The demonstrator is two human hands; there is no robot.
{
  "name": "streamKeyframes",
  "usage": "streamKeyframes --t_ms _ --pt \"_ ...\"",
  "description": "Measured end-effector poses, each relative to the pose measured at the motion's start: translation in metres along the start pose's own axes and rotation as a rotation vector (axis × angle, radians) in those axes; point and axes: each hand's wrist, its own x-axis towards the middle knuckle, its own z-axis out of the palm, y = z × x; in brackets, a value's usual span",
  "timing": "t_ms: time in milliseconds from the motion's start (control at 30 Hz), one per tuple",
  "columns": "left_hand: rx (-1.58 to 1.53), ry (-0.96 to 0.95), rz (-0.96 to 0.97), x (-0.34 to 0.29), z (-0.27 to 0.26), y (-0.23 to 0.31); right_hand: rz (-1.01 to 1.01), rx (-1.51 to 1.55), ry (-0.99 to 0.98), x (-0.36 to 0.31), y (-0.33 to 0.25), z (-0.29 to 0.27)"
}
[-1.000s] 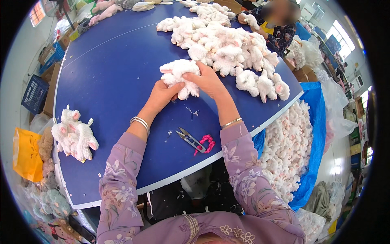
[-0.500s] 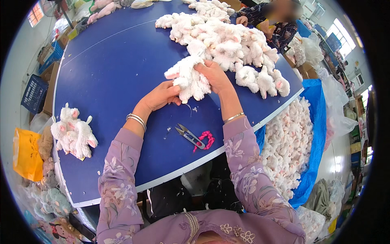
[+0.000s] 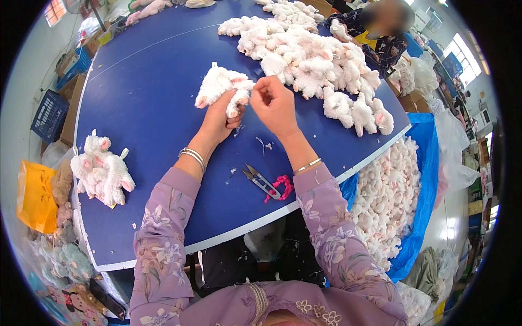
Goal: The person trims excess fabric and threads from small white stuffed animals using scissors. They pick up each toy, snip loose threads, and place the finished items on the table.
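A fluffy white plush toy with pink patches hangs over the blue table, limp and seemingly unstuffed. Wrapped round its lower part is my left hand, closed. Right beside the plush toy, my right hand is curled in a pinch; whatever lies between its fingertips is too small to tell. Thread snips with a bright pink cord rest on the table near its front edge. Bits of thread and white fluff lie between the snips and my hands.
A heap of similar white plush pieces covers the table's far right. A few more lie at the left edge of the blue table. At right, a blue sack holds many small white-pink pieces. Another person sits across the far corner.
The plush toy has moved left and up with my left hand, and its position has turned. My right hand has let go of its body and now pinches at its right side.
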Motion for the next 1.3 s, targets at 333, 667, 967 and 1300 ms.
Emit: streamKeyframes --t_ms 333,667,967,1300 --pt "0.096 0.114 0.140 -0.003 0.010 -0.007 -0.123 -0.279 -0.079 -0.002 -0.005 0.005" --pt "0.232 0.234 0.427 0.008 -0.006 0.001 0.101 -0.086 -0.189 -0.007 -0.016 0.005" --pt "0.008 0.004 0.154 0.010 -0.039 0.016 0.112 -0.038 -0.123 -0.015 -0.022 0.015" --pt "0.219 0.219 0.414 0.019 -0.017 -0.005 -0.064 -0.244 -0.214 -0.017 -0.021 0.025"
